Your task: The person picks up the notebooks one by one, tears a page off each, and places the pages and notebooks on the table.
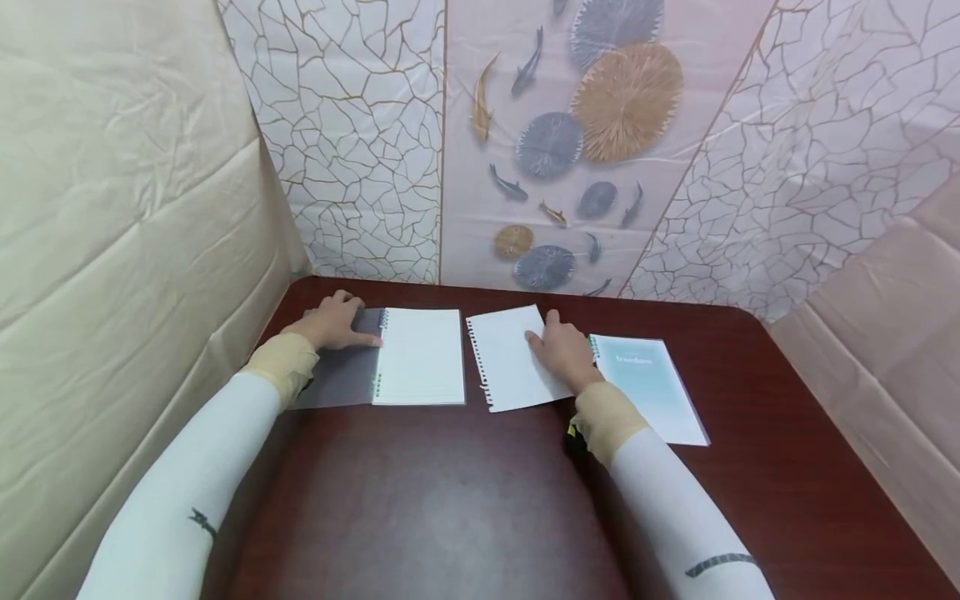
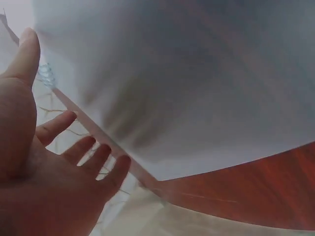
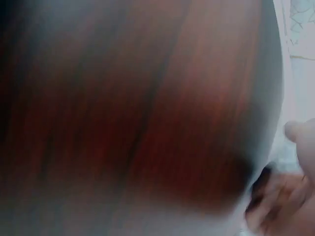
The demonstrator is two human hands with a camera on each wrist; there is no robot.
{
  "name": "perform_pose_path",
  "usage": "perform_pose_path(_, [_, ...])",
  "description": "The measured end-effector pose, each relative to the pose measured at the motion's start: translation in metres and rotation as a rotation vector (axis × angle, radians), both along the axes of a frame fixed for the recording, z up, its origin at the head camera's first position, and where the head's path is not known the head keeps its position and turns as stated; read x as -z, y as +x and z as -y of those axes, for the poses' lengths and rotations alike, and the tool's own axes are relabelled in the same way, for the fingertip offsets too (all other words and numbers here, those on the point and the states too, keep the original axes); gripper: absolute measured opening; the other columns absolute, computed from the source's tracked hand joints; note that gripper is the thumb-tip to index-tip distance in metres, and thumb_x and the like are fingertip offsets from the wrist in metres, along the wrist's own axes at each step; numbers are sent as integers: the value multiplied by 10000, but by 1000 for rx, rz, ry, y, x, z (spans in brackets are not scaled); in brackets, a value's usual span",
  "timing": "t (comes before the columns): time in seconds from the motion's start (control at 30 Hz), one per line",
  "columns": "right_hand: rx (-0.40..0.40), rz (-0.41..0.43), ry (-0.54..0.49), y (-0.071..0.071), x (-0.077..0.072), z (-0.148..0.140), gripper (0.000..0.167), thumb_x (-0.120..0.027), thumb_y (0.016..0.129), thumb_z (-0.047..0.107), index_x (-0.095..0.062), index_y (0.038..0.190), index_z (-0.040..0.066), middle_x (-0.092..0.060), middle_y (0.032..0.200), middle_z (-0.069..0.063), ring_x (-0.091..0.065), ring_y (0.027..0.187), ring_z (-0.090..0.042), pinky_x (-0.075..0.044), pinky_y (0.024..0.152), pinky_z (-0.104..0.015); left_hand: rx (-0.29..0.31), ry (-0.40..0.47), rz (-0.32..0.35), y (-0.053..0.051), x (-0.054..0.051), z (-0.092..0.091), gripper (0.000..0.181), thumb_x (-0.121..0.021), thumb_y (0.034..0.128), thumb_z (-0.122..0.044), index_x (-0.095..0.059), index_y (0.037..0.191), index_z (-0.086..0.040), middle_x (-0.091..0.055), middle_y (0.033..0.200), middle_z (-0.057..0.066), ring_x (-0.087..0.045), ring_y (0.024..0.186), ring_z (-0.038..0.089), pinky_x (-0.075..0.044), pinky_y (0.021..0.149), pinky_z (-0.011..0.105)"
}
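Note:
An open ring-bound notebook [image 1: 422, 358] shows a lined page, its grey translucent cover [image 1: 341, 375] folded out to the left. The left hand [image 1: 333, 323] rests on that cover, thumb reaching to the rings; in the left wrist view the left hand [image 2: 64, 162] has its fingers spread beside the cover [image 2: 197, 98]. A loose white sheet [image 1: 513, 358] with a torn perforated left edge lies tilted to the right of the notebook. The right hand [image 1: 562, 350] grips its right side, thumb on top. In the blurred right wrist view, the right hand [image 3: 285, 191] has curled fingers.
A closed notebook [image 1: 648, 387] with a pale blue cover lies right of the sheet, partly behind the right forearm. The dark red table [image 1: 435, 500] extends toward the person. Patterned cloth [image 1: 360, 150] hangs behind it, with beige cloth at both sides.

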State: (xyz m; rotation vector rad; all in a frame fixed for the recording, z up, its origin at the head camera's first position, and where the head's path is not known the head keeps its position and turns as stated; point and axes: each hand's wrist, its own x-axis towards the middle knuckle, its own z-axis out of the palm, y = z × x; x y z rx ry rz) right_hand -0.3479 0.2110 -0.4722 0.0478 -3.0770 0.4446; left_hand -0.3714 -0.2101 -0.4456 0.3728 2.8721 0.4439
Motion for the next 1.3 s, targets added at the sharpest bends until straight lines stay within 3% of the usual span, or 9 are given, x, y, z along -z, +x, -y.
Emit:
perform_pose_path(0.1, [-51, -85, 127, 6, -7, 13, 681, -592, 1065, 482, -415, 1491, -18, -557, 1329, -289, -575, 1185, -490, -507, 933, -614, -16, 3, 2, -1, -1, 5, 990, -800, 880, -625, -430, 1540, 13, -233, 1638, 345, -263, 1493, 547, -262, 1159, 760])
perform_pose_path(0.23, [-363, -199, 181, 22, -22, 56, 733, -687, 1009, 510, -503, 1546, 46, -527, 1504, -221, -502, 1357, -443, -473, 1029, -621, -22, 14, 17, -5, -2, 6, 976, -818, 862, -626, -421, 1506, -10, -249, 1605, 352, -294, 1456, 557, -285, 1130, 769])
perform_pose_path(0.3, [-539, -163, 176, 32, -25, 80, 755, -689, 995, 554, -517, 1562, 88, -491, 1583, -187, -475, 1426, -417, -454, 1080, -614, -32, 20, 26, -8, -2, 5, 968, -835, 855, -607, -414, 1497, -17, -256, 1596, 348, -294, 1454, 553, -274, 1132, 776])
perform_pose_path(0.4, [-665, -24, 185, 45, -24, 105, 828, -654, 974, 659, -475, 1613, 165, -379, 1682, -150, -393, 1506, -392, -387, 1156, -616, -45, 31, 37, -11, -3, 4, 1019, -860, 833, -596, -388, 1530, -22, -246, 1610, 346, -267, 1480, 552, -235, 1156, 780])
perform_pose_path(0.57, [-654, 52, 247, 54, -17, 116, 854, -624, 942, 741, -456, 1631, 264, -327, 1720, -76, -344, 1535, -327, -362, 1178, -613, -58, 29, 38, -19, -2, 6, 1126, -872, 786, -644, -349, 1584, -45, -187, 1653, 347, -192, 1526, 554, -197, 1166, 786])
perform_pose_path(0.77, [-655, 31, 234, 54, -14, 111, 843, -645, 938, 728, -476, 1620, 262, -337, 1714, -89, -361, 1519, -338, -416, 1142, -600, -88, 23, 31, -23, -2, 8, 968, -831, 805, -683, -459, 1396, -14, -263, 1587, 348, -208, 1505, 527, -216, 1145, 786])
perform_pose_path(0.87, [-657, 39, 226, 54, -13, 109, 842, -648, 940, 722, -476, 1620, 256, -337, 1712, -103, -367, 1514, -348, -443, 1119, -595, -95, 14, 36, -21, -2, 6, 940, -795, 846, -680, -446, 1395, -2, -280, 1566, 350, -216, 1496, 529, -215, 1146, 787])
perform_pose_path(1.07, [-665, 46, 227, 56, -9, 110, 830, -630, 953, 720, -473, 1622, 255, -331, 1715, -106, -372, 1508, -346, -457, 1110, -574, -59, 40, 35, -18, 8, 2, 994, -758, 881, -675, -385, 1598, -96, -170, 1662, 350, -57, 1562, 558, -111, 1161, 824])
perform_pose_path(1.3, [-664, 49, 234, 57, -9, 112, 824, -632, 953, 717, -470, 1623, 264, -327, 1718, -101, -368, 1510, -336, -444, 1128, -557, -26, 63, 57, -24, 12, -6, 926, -838, 800, -676, -467, 1462, -145, -188, 1662, 333, -2, 1569, 574, -93, 1123, 867])
